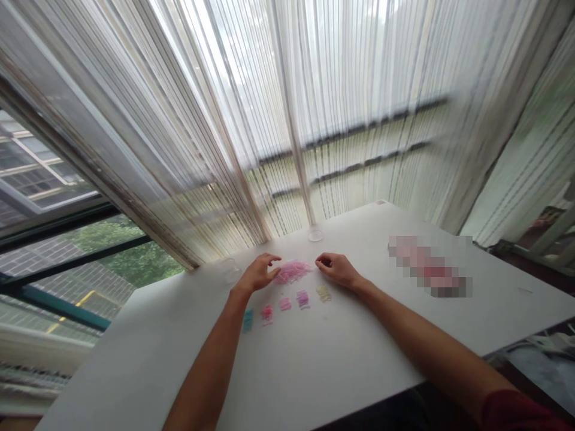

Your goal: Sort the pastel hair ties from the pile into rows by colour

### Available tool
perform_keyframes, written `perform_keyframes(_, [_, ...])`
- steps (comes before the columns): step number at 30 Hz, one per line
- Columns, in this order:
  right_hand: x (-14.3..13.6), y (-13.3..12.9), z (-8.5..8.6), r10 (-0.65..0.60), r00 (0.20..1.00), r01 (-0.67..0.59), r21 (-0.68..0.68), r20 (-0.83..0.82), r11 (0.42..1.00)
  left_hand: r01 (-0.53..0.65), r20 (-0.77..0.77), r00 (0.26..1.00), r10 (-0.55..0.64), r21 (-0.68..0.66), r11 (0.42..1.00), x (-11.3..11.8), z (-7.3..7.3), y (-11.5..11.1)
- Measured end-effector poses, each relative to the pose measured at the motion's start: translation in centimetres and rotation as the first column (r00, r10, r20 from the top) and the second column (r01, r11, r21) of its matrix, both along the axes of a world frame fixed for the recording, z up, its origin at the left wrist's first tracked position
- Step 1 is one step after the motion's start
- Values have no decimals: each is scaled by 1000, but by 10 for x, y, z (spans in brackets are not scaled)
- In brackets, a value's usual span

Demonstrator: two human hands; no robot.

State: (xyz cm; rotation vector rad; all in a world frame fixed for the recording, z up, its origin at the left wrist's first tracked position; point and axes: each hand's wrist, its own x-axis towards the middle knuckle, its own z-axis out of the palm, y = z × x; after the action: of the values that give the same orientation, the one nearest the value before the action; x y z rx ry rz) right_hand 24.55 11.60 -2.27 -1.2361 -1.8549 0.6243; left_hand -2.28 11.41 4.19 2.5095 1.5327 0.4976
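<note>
A loose heap of thin pink and purple pieces lies on the white table between my hands. My left hand is at the heap's left edge, thumb and fingers apart. To the right of the heap, my right hand has its fingers curled together; what they hold, if anything, is too small to see. Nearer to me sits a row of small piles: teal, red-pink, light pink, purple and pale yellow.
A clear round dish stands near the table's back edge, and a clear container is beyond my left hand. A pixelated pinkish object lies at the right. Striped curtains hang behind the table.
</note>
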Motion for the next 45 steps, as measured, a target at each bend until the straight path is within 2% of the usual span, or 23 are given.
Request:
perform_keyframes(9, [-3, -2, 2, 60, 991, -64, 30, 122, 998, 158, -139, 976, -169, -81, 984, 46, -4, 20])
perform_keyframes(13, [-8, -5, 7, 48, 977, -54, 21, 210, 998, 153, -239, 955, -174, -104, 983, 57, -7, 27])
perform_keyframes(18, [-14, -6, 10, 1, 961, -3, 9, 277, 1000, 160, -233, 956, -178, -93, 983, 57, -2, 29])
perform_keyframes(25, [-11, -5, 9, -2, 977, 0, 6, 212, 1000, 141, -158, 976, -149, -58, 988, 51, 16, 26])
perform_keyframes(32, [-9, -6, 11, 19, 988, -16, -17, 155, 1000, 74, -134, 987, -84, -78, 994, 49, 23, 24])
perform_keyframes(35, [-8, -7, 12, 25, 990, -23, -14, 141, 1000, 77, -178, 980, -93, -95, 993, 50, 25, 18])
perform_keyframes(38, [-8, -6, 11, 36, 991, -35, -8, 128, 999, 128, -268, 951, -156, -121, 984, 51, 26, 7])
perform_keyframes(42, [-7, -5, 8, 50, 991, -51, 1, 125, 999, 182, -343, 911, -227, -159, 970, 49, 20, -12])
perform_keyframes(45, [-6, -5, 7, 63, 989, -63, 2, 132, 998, 206, -370, 897, -242, -135, 969, 50, 15, -20])
